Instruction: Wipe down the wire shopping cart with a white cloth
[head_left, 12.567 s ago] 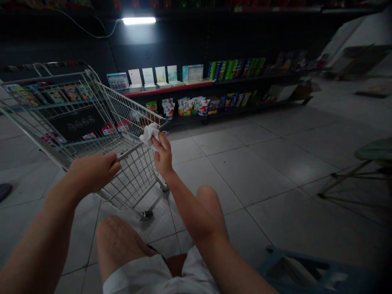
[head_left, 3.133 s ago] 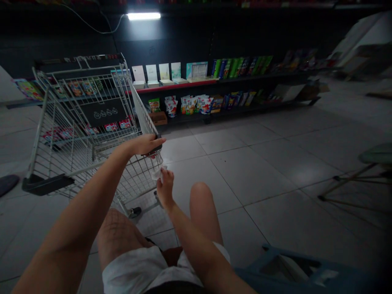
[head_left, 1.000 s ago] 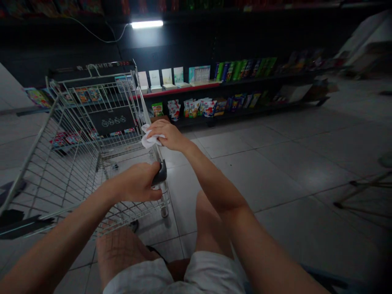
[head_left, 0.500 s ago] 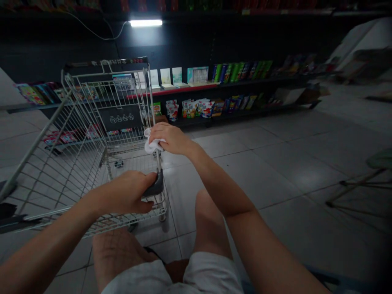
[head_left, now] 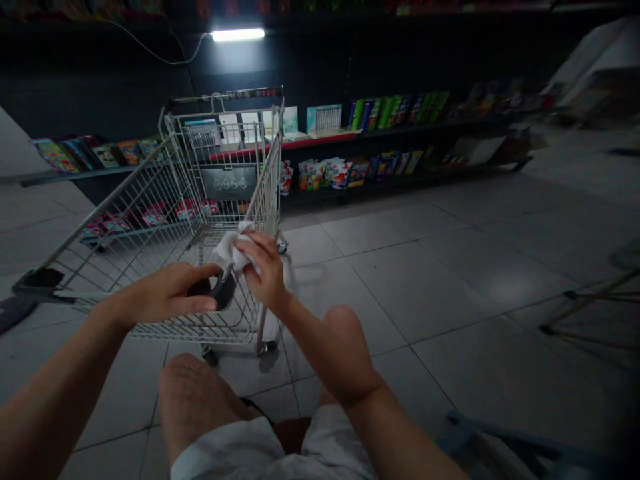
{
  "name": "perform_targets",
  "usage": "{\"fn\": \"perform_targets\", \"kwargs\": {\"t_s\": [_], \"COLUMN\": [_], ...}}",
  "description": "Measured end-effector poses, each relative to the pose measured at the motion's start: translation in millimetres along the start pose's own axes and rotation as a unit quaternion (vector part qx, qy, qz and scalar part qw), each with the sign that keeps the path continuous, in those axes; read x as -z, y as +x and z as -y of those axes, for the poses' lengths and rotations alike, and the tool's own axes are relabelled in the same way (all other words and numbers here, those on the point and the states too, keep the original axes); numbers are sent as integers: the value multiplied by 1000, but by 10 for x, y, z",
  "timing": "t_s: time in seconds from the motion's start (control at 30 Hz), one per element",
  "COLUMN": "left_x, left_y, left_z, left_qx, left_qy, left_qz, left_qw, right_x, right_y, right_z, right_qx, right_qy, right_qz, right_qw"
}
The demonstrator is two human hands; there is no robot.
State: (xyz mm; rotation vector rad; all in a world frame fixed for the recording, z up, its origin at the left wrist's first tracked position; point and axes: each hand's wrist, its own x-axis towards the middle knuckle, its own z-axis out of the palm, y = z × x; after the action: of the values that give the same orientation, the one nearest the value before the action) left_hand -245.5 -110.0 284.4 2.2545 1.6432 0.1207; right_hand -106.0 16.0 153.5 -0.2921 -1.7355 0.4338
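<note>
In the head view, our left hand (head_left: 160,293) is closed around a dark plastic grip (head_left: 223,290) on the handle of a wire shopping cart (head_left: 265,180). Our right hand (head_left: 265,273) is clenched on a crumpled white cloth (head_left: 235,250), and it holds this cloth just above the grip, very near the left hand. The cart stands straight in front of us on the tile floor (head_left: 415,287). Farther ahead, well apart from the cart's right side, a low black shelf (head_left: 400,147) carries colourful snack packets (head_left: 325,175) on its lower level.
</note>
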Motion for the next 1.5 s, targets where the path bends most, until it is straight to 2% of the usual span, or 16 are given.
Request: {"fn": "perform_targets", "kwargs": {"t_s": [0.13, 0.23, 0.3, 0.4, 0.53, 0.67, 0.8, 0.87, 0.93, 1.07, 1.13, 1.2, 1.27, 1.37, 1.43, 1.5], "left_x": [-7, -57, -80, -86, -65, -37, 0, 25, 55, 101, 99, 80, 56, 40, 50, 70], "left_y": [59, 107, 117, 107, 93, 84, 53, 31, 17, 63, 125, 188, 226, 220, 191, 161], "left_z": [-124, -210, -202, -138, -78, -23, 80, 142, 200, 238, 200, 149, 119, 157, 228, 306], "left_qx": [83, 152, 159, 142, 124, 115, 101, 101, 108, 149, 176, 177, 153, 146, 161, 170], "left_qy": [47, 87, 78, 61, 52, 34, 14, 0, -19, -91, -100, -73, -50, -68, -86, -92], "left_qz": [-11, -49, -58, -62, -63, -52, -48, -46, -41, -39, -64, -85, -87, -76, -71, -69], "left_qw": [995, 983, 983, 986, 989, 991, 994, 994, 993, 984, 977, 978, 983, 984, 981, 979], "right_x": [-293, -382, -370, -350, -467, -615, -612, -536, -420, -199, -185, -259, -382, -524, -540, -499], "right_y": [-945, -1453, -1536, -1370, -1264, -1656, -2008, -1981, -1773, -930, -495, -248, -286, -779, -1154, -1340], "right_z": [80, 7, 9, 130, 190, -41, -237, -244, -194, -14, 48, 50, -18, -203, -307, -333], "right_qx": [-24, -66, -108, -131, -28, -20, -76, -88, -75, -48, -43, -45, -46, -40, -42, -45], "right_qy": [27, 23, 26, 28, -1, -26, -32, -20, 9, 29, 9, -6, -14, -24, -38, -47], "right_qz": [-63, -36, -10, 7, 62, 60, 124, 156, 136, 35, 33, 40, 49, 72, 84, 85], "right_qw": [997, 997, 994, 991, 998, 998, 989, 984, 988, 998, 999, 998, 998, 996, 995, 994]}}
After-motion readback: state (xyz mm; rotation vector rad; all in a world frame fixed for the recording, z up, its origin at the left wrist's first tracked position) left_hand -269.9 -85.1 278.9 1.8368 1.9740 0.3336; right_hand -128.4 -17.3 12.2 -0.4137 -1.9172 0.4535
